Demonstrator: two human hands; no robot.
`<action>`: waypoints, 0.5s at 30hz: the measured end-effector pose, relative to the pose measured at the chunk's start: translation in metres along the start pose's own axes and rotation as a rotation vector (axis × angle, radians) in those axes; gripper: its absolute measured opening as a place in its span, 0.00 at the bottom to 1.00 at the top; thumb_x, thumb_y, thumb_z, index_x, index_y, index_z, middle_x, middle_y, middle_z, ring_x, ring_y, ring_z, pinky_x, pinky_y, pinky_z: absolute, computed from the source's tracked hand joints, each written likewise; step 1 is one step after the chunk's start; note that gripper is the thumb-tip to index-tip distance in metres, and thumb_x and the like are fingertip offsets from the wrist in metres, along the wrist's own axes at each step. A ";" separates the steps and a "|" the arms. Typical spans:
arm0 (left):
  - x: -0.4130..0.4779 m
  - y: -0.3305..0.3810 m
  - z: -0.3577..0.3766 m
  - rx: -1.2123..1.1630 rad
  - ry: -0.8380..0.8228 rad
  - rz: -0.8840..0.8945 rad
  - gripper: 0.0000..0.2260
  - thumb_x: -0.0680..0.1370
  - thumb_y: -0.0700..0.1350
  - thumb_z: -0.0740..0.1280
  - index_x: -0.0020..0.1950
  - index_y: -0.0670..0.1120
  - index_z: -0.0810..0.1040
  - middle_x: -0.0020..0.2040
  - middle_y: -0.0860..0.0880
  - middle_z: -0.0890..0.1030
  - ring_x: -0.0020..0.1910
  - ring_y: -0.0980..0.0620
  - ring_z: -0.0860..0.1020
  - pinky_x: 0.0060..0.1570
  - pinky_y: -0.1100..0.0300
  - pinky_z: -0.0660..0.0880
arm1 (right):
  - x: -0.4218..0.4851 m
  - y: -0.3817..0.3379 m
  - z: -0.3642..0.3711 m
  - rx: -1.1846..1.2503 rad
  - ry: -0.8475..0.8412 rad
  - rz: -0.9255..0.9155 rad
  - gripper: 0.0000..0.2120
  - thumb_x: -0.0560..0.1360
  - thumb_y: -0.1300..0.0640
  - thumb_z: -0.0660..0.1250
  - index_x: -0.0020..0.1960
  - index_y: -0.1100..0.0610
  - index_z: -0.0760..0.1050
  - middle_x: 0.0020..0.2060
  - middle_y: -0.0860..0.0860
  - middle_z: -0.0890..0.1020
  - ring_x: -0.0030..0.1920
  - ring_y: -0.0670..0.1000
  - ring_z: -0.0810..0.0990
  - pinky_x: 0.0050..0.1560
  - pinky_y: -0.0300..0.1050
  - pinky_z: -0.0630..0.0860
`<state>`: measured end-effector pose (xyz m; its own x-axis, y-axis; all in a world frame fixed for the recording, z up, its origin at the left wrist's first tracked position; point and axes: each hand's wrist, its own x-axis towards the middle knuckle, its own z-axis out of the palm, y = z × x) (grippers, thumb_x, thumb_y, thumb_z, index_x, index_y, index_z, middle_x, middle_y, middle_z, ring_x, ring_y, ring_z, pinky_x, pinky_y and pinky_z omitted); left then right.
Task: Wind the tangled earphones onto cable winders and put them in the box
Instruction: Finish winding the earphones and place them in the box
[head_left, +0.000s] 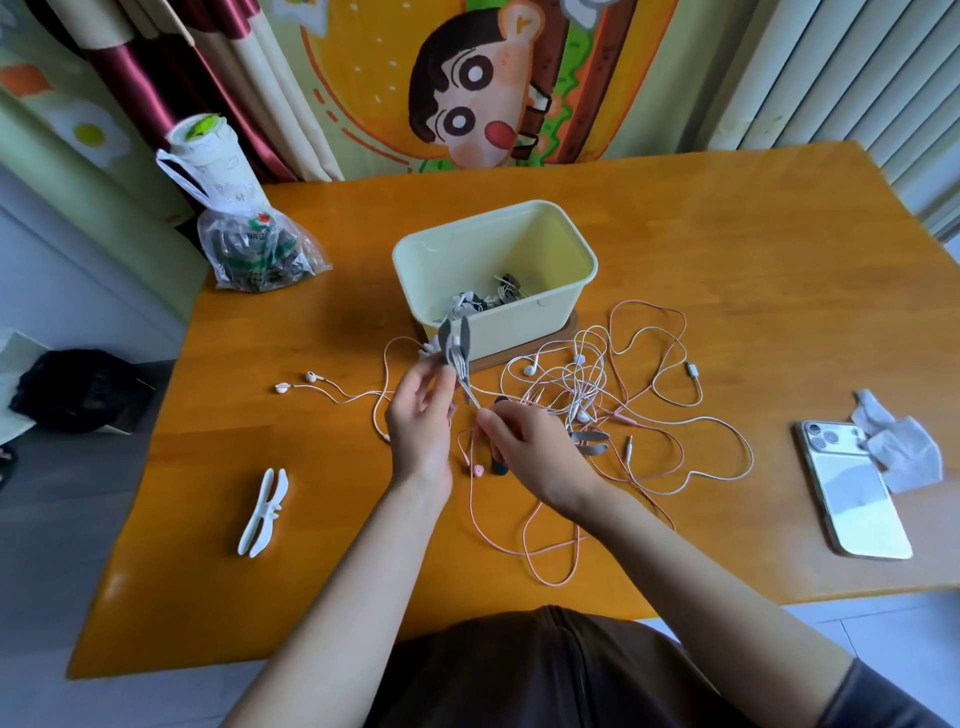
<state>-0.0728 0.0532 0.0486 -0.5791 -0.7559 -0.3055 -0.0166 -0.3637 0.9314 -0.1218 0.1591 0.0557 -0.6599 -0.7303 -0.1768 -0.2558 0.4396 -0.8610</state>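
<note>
My left hand (421, 415) pinches a grey cable winder (455, 349) held upright in front of the pale yellow box (550, 317), with white cable wrapped round its middle. My right hand (524, 447) pinches that white cable just below the winder. A tangle of white and pink earphones (587, 395) spreads over the table to the right. Wound earphones (488, 299) lie inside the box. A white winder (264, 512) lies at the left, a grey winder (591, 441) by my right hand, and a black winder (500, 462) partly under it.
A white phone (852, 488) and crumpled tissue (898, 447) lie at the table's right edge. A plastic bag (254, 249) and a cup (208, 156) stand at the back left. The box sits on a brown wooden tray (519, 356).
</note>
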 end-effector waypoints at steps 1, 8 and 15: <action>0.000 0.000 -0.003 0.096 0.020 0.070 0.06 0.79 0.41 0.64 0.53 0.50 0.78 0.50 0.52 0.81 0.48 0.60 0.78 0.44 0.69 0.74 | -0.001 -0.002 -0.001 -0.055 -0.011 -0.031 0.13 0.81 0.51 0.56 0.40 0.52 0.73 0.32 0.50 0.76 0.32 0.49 0.75 0.37 0.46 0.72; 0.011 -0.004 -0.022 0.536 0.067 0.351 0.08 0.77 0.39 0.67 0.56 0.43 0.80 0.53 0.48 0.81 0.51 0.53 0.78 0.44 0.71 0.74 | -0.006 -0.018 -0.026 -0.274 -0.080 -0.151 0.13 0.80 0.54 0.57 0.53 0.58 0.78 0.38 0.51 0.81 0.38 0.50 0.79 0.40 0.42 0.76; 0.010 0.004 -0.028 0.655 -0.088 0.407 0.10 0.77 0.40 0.67 0.57 0.44 0.80 0.53 0.48 0.82 0.51 0.52 0.79 0.45 0.68 0.75 | 0.008 -0.032 -0.064 -0.371 0.087 -0.223 0.11 0.79 0.52 0.60 0.47 0.50 0.80 0.31 0.40 0.76 0.31 0.37 0.76 0.31 0.30 0.67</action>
<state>-0.0564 0.0290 0.0435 -0.7051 -0.7050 0.0767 -0.2517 0.3499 0.9023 -0.1644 0.1726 0.1121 -0.6129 -0.7887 0.0485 -0.6248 0.4461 -0.6408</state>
